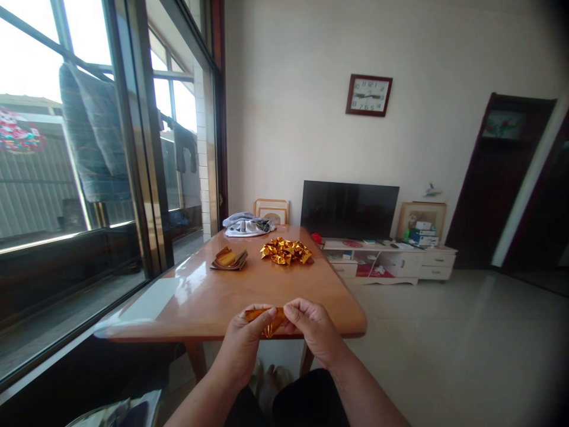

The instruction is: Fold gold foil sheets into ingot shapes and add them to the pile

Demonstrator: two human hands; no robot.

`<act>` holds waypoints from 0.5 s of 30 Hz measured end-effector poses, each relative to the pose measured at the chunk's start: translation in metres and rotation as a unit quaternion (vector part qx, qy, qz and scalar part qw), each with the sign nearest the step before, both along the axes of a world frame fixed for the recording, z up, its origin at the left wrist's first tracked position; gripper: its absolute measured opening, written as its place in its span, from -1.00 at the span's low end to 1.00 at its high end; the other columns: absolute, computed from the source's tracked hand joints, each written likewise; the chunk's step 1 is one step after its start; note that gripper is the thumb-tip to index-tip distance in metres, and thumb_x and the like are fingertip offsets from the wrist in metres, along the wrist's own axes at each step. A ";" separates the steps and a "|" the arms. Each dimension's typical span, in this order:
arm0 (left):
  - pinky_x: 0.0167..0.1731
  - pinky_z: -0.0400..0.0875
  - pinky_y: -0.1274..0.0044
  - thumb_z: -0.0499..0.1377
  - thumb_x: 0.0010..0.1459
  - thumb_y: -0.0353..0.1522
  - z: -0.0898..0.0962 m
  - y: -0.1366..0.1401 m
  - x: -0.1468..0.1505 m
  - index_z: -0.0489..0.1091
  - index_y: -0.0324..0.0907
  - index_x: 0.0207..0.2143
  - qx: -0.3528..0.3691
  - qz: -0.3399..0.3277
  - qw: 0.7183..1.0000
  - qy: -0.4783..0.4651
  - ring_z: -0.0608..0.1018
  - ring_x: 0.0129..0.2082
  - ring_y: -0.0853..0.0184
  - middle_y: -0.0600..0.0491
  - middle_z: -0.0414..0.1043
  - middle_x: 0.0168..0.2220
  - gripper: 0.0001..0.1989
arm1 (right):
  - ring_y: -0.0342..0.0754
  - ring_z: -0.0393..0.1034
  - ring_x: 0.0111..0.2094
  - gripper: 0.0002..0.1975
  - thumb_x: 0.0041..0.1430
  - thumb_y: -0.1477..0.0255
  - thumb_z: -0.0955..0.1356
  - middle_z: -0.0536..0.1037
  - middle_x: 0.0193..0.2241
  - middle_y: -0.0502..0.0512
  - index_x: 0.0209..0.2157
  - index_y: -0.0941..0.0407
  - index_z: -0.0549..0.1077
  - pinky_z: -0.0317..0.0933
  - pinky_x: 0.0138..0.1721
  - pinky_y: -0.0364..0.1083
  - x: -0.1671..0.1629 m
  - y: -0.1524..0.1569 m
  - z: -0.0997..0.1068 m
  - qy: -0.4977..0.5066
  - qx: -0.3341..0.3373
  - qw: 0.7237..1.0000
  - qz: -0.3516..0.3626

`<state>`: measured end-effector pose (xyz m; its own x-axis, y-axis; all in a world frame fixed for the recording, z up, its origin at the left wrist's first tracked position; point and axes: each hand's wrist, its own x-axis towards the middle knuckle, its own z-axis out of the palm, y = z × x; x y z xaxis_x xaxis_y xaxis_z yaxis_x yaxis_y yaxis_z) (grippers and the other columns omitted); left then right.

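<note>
Between both hands is a piece of shiny gold foil paper (267, 328), partly folded, held just over the table's near edge. My left hand (245, 339) pinches its left part, thumb on top. At its right end my right hand (312, 327) grips it between thumb and fingers. Further back on the wooden table (213, 302) lies a pile of folded gold foil pieces (287, 251). Left of that pile sits a small stack of flat gold and brown paper sheets (228, 258).
Folded grey and white cloth (249, 225) lies at the table's far end. A large window (89, 178) runs along the left. Beyond the table stand a television (350, 209) and a low white cabinet (402, 264). A clock (368, 95) hangs on the wall.
</note>
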<state>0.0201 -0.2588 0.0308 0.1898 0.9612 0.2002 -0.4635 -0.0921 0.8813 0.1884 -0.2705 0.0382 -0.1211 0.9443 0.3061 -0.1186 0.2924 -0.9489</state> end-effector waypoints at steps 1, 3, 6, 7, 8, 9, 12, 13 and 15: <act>-0.14 0.40 0.40 0.40 0.03 -0.29 -0.001 0.000 0.000 0.55 -0.21 -0.29 0.001 -0.002 1.000 0.002 0.57 -0.29 0.22 -0.01 0.58 -0.33 -0.78 | -0.09 0.36 -0.43 -0.55 0.15 0.00 0.42 0.50 -0.51 0.02 -0.37 0.15 0.53 0.25 -0.33 -0.11 0.000 -0.001 0.001 -0.011 0.003 1.000 -0.006; -0.13 0.39 0.41 0.39 0.05 -0.29 -0.003 0.001 -0.001 0.55 -0.21 -0.26 0.003 -0.003 1.000 0.008 0.56 -0.28 0.23 -0.02 0.58 -0.31 -0.77 | -0.10 0.35 -0.43 -0.57 0.16 0.02 0.42 0.49 -0.52 0.00 -0.38 0.14 0.52 0.24 -0.32 -0.11 0.001 -0.001 0.000 -0.017 0.008 1.000 -0.018; -0.19 0.36 0.46 0.37 0.08 -0.26 -0.002 0.003 -0.004 0.55 -0.21 -0.26 0.015 0.003 1.000 0.025 0.52 -0.30 0.27 -0.01 0.55 -0.33 -0.77 | -0.09 0.34 -0.42 -0.60 0.19 0.05 0.41 0.50 -0.51 0.01 -0.40 0.14 0.52 0.23 -0.30 -0.10 0.005 0.001 -0.003 -0.009 0.014 0.999 -0.035; -0.24 0.34 0.50 0.36 0.09 -0.24 -0.002 0.003 -0.005 0.54 -0.21 -0.30 0.020 0.011 0.999 0.033 0.49 -0.34 0.31 0.01 0.53 -0.36 -0.78 | -0.09 0.34 -0.42 -0.60 0.20 0.06 0.41 0.50 -0.51 0.02 -0.40 0.14 0.52 0.23 -0.29 -0.10 0.006 0.001 -0.005 -0.003 0.016 0.999 -0.042; -0.28 0.31 0.53 0.36 0.09 -0.23 -0.001 0.004 -0.007 0.53 -0.21 -0.36 0.025 0.022 0.999 0.040 0.45 -0.38 0.34 0.04 0.50 -0.41 -0.78 | -0.09 0.34 -0.42 -0.60 0.20 0.06 0.41 0.50 -0.50 0.02 -0.40 0.14 0.53 0.22 -0.30 -0.10 0.007 0.002 -0.006 0.004 0.017 0.999 -0.047; -0.32 0.28 0.56 0.36 0.09 -0.23 -0.001 0.005 -0.009 0.50 -0.21 -0.41 0.029 0.033 0.998 0.045 0.41 -0.41 0.38 0.07 0.45 -0.45 -0.78 | -0.09 0.33 -0.42 -0.60 0.20 0.07 0.41 0.51 -0.49 0.03 -0.41 0.14 0.53 0.22 -0.30 -0.10 0.008 0.002 -0.007 0.012 0.018 0.998 -0.051; -0.36 0.23 0.58 0.35 0.10 -0.22 0.001 0.005 -0.012 0.44 -0.21 -0.48 0.043 0.045 0.997 0.053 0.33 -0.45 0.42 0.12 0.37 -0.50 -0.73 | -0.09 0.33 -0.42 -0.61 0.20 0.08 0.42 0.53 -0.48 0.05 -0.42 0.15 0.52 0.22 -0.29 -0.10 0.010 0.002 -0.010 0.029 0.008 0.998 -0.047; -0.35 0.23 0.58 0.34 0.12 -0.21 0.001 0.005 -0.013 0.44 -0.21 -0.49 0.047 0.042 0.996 0.055 0.33 -0.45 0.41 0.11 0.37 -0.50 -0.73 | -0.09 0.34 -0.41 -0.61 0.19 0.08 0.42 0.53 -0.48 0.05 -0.42 0.15 0.52 0.22 -0.29 -0.10 0.010 0.002 -0.011 0.035 0.004 0.998 -0.044; -0.34 0.24 0.57 0.31 0.16 -0.19 0.001 0.004 -0.013 0.44 -0.21 -0.48 0.053 0.034 0.996 0.058 0.35 -0.44 0.40 0.10 0.38 -0.49 -0.71 | -0.09 0.33 -0.42 -0.62 0.18 0.09 0.43 0.53 -0.49 0.05 -0.42 0.15 0.51 0.21 -0.29 -0.10 0.009 0.002 -0.013 0.048 -0.005 0.998 -0.039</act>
<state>0.0071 -0.2544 0.0323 0.1536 0.9472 0.2813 -0.3488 -0.2144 0.9123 0.1977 -0.2687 0.0255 -0.0182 0.9529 0.3026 -0.1865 0.2941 -0.9374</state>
